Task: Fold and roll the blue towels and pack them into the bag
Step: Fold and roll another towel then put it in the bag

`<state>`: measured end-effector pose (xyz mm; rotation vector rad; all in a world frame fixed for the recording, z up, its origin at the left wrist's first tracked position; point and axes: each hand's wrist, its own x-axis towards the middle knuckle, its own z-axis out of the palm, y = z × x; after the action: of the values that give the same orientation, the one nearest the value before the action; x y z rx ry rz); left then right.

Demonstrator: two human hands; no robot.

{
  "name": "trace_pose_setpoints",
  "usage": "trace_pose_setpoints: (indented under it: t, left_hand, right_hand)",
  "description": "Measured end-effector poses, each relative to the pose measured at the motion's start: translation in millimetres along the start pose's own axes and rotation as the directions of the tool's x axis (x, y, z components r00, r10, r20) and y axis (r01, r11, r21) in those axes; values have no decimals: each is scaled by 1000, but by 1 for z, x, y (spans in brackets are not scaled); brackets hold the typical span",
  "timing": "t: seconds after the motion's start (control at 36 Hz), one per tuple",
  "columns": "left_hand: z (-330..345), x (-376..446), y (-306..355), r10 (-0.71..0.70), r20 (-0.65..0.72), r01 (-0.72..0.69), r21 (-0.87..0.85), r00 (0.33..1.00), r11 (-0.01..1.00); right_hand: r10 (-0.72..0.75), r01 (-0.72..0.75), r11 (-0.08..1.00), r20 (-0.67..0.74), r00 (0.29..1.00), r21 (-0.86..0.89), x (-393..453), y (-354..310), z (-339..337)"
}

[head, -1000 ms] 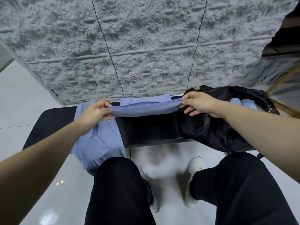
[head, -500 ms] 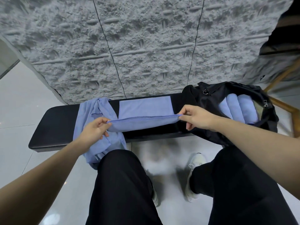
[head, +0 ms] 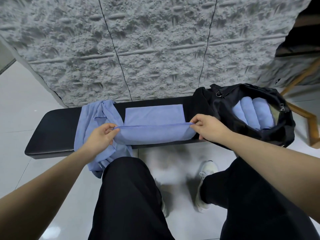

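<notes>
Our left hand and right hand each pinch a corner of the flat blue cloth towel on the black padded bench; the open black fabric bag sits at 2 o'clock.

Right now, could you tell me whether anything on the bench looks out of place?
Yes: the loose towels left of the hands lie crumpled in a heap on the bench, and one end hangs off its near edge toward the floor.

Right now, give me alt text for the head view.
Both hands, left hand and right hand, pinch a blue towel being folded on a black bench. Rolled towels sit in the open black bag.
</notes>
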<state>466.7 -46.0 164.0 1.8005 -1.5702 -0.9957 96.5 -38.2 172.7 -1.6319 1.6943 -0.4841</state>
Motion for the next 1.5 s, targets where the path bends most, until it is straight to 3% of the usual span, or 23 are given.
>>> trace_pose_setpoints:
  t: [0.22, 0.44, 0.69, 0.92, 1.11, 1.22, 1.39, 1.5]
  left_hand:
    - [15, 54, 6, -26, -134, 17, -62, 991, 998]
    - [31, 107, 7, -100, -212, 87, -69, 972, 994]
    - [38, 144, 2, -100, -216, 99, -14, 971, 995]
    - [54, 160, -14, -189, -164, 187, -24, 968, 982]
    - [52, 164, -20, -193, -128, 202, 61, 973, 978]
    - [45, 163, -18, -271, -57, 275, 70, 961, 959]
    - [39, 156, -12, -353, 102, 337, 145, 930, 930]
    - [41, 157, -12, -337, 103, 320, 154, 936, 935]
  right_hand:
    - [2, -31, 968, -116, 993, -249, 45, -11, 6]
    - [-11, -28, 900, -86, 996, -435, 107, -18, 3]
    - [43, -61, 838, -46, 998, -542, 159, -23, 9]
    - [110, -88, 708, -13, 994, -701, 175, -15, 26]
    - [-91, 102, 803, 49, 995, -587, 189, -3, 40]
    - [-106, 136, 819, 85, 991, -558, 193, -7, 49]
    - [66, -38, 908, 52, 996, -416, 195, -14, 58]
    - [231, -200, 935, 74, 970, -294, 188, -19, 56]
